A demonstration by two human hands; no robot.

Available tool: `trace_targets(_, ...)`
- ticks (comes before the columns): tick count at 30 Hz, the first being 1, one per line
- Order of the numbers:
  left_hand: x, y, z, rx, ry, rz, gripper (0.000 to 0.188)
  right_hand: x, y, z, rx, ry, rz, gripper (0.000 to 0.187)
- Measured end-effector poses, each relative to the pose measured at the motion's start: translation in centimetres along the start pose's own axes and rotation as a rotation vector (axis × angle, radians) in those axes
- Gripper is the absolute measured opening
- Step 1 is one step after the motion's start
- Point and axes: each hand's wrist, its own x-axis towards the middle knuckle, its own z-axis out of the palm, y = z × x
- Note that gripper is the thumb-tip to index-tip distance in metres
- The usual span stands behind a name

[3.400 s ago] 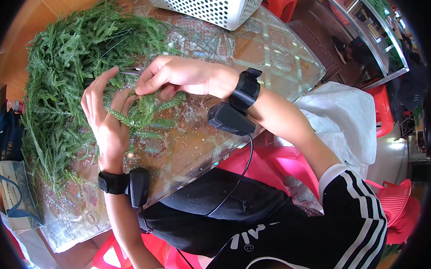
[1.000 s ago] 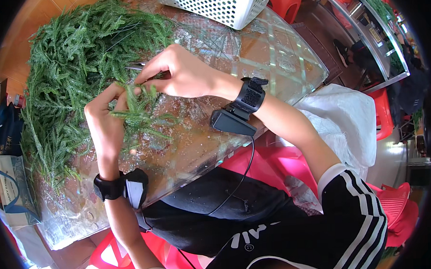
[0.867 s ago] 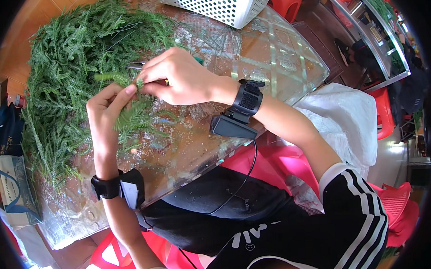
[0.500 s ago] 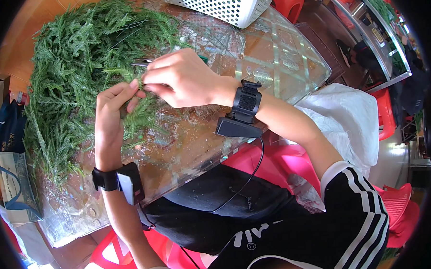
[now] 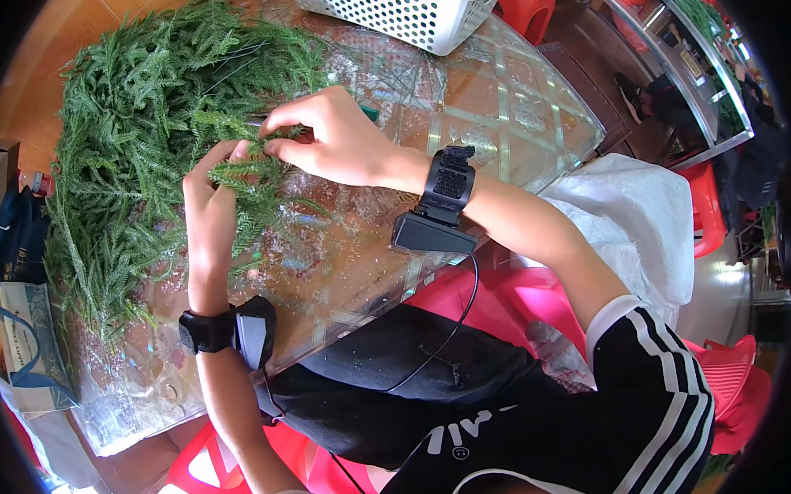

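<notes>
Between the fingertips of my left hand (image 5: 210, 198) a green artificial fir sprig (image 5: 240, 172) is pinched, its needles spreading toward the table. Thumb and fingers of my right hand (image 5: 342, 145) close on the same sprig's upper right end. Behind the right hand a green piece (image 5: 370, 112) shows, and a thin metal tip lies by its fingertips; whether they belong to one tool I cannot tell. A large heap of fir sprigs (image 5: 131, 161) spreads just left of and beyond both hands. Black straps with small boxes circle both wrists.
The table's clear cover (image 5: 327, 285) is strewn with needle bits. A white perforated basket (image 5: 385, 18) with greenery stands at the far edge. Bags (image 5: 29, 338) stand at the left. A red stool (image 5: 528, 7), a white sack (image 5: 628, 224) and pink chairs are around the table.
My left hand has shifted slightly right and turned, its wrist box now facing differently. The sprig has turned with it. My right hand has moved slightly, its fingers still at the sprig.
</notes>
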Motion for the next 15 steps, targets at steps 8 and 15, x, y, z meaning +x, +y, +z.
trace_targets(8,0.02,0.27,0.44,0.043,0.022,-0.012,0.021,-0.17,0.07,0.04,0.108,0.014,0.062,0.017)
trace_targets(15,0.04,-0.47,0.53,0.072,0.058,0.016,0.022,-0.17,0.03,0.42,0.046,0.006,0.008,0.019)
